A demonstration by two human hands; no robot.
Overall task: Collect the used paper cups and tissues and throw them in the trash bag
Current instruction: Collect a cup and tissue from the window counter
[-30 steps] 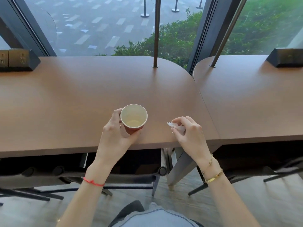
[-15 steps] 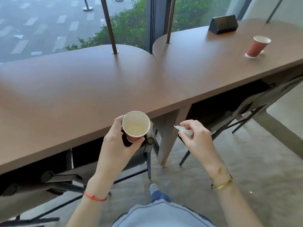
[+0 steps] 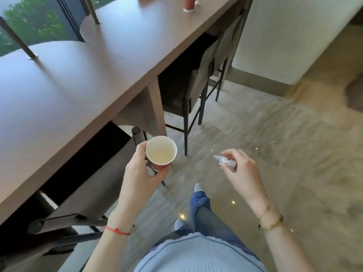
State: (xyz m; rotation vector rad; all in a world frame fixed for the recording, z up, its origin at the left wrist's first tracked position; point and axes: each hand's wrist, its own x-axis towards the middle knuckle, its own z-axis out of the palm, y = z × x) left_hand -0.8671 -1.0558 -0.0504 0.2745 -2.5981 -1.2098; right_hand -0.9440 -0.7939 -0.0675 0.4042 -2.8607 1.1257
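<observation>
My left hand [image 3: 143, 173] grips a red paper cup [image 3: 161, 152], upright, with a little pale liquid at the bottom, held over the floor beside the counter. My right hand [image 3: 239, 169] pinches a crumpled white tissue [image 3: 225, 161] between thumb and fingers, to the right of the cup. A second red paper cup [image 3: 189, 2] stands far off on the right counter at the top edge, on something white; its rim is cut off by the frame. No trash bag is in sight.
Two brown counters [image 3: 78, 79] run along the window on the left. Dark stools [image 3: 182, 89] are tucked under them, another [image 3: 78, 193] close by my left arm. A cream wall block [image 3: 284, 36] stands at the upper right. Glossy beige floor [image 3: 275, 144] spreads to the right.
My view has swung right and away from the counter. Both hands, with the cup and the tissue, have come off the counter edge and now hang over the floor.
</observation>
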